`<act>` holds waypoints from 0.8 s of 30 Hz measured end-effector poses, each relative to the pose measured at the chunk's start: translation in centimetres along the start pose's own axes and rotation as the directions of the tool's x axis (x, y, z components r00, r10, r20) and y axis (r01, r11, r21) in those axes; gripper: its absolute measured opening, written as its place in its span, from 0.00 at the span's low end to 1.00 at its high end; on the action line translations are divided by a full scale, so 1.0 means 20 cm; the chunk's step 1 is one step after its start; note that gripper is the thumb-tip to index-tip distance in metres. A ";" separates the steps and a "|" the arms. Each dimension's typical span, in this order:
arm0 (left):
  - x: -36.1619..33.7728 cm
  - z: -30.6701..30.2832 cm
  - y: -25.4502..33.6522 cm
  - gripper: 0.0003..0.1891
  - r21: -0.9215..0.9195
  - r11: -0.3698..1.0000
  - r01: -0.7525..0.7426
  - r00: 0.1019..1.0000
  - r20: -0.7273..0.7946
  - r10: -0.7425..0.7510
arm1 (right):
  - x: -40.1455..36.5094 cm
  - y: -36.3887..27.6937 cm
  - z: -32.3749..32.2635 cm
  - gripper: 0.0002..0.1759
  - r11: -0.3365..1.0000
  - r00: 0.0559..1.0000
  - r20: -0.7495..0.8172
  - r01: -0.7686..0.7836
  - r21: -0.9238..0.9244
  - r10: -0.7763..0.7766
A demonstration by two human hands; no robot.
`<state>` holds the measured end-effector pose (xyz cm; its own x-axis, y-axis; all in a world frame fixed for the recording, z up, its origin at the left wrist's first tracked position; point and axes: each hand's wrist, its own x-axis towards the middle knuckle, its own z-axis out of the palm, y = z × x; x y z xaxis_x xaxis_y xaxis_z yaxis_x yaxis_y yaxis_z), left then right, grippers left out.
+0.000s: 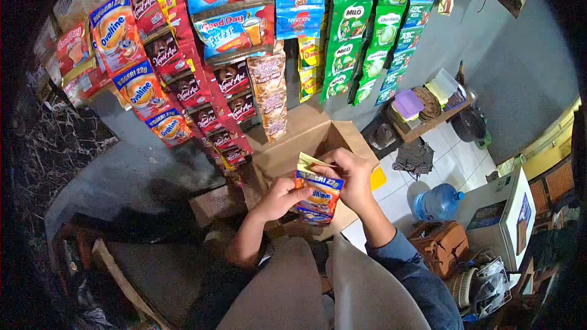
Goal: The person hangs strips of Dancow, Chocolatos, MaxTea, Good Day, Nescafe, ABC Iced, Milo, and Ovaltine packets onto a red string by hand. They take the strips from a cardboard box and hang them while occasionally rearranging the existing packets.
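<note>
A folded stack of Ovaltine sachets (318, 203), orange and blue, is held in front of me above an open cardboard box (306, 121). My left hand (278, 200) grips the stack from the left, its thumb lying across the front. My right hand (350, 177) is closed at the upper right edge of the same sachets, fingers bent over the top. Between the hands, a pale yellow flap (307, 161) sticks up behind the front sachet. The fingers behind the stack are hidden.
Strips of sachets hang above the box, including Ovaltine (142, 90), Good Day (235, 32), Milo (347, 58) and Chocolatos (384, 30). On the right are a low shelf (428, 128), a blue water jug (437, 202) and a white cabinet (504, 214).
</note>
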<state>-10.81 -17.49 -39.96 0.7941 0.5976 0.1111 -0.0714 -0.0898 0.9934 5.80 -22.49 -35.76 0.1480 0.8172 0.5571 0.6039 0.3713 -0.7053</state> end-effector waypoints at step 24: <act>-0.35 -0.23 0.02 0.18 -0.180 0.830 -0.527 0.831 0.095 0.548 | -0.34 0.39 0.63 0.33 -0.355 0.428 0.839 -0.767 0.534 0.336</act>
<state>-19.11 -18.00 -40.16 0.6781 0.3712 0.6343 -0.5866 -0.2466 0.7714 -0.37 -19.52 -50.67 -0.3906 0.8444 -0.3666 -0.7462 -0.5237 -0.4111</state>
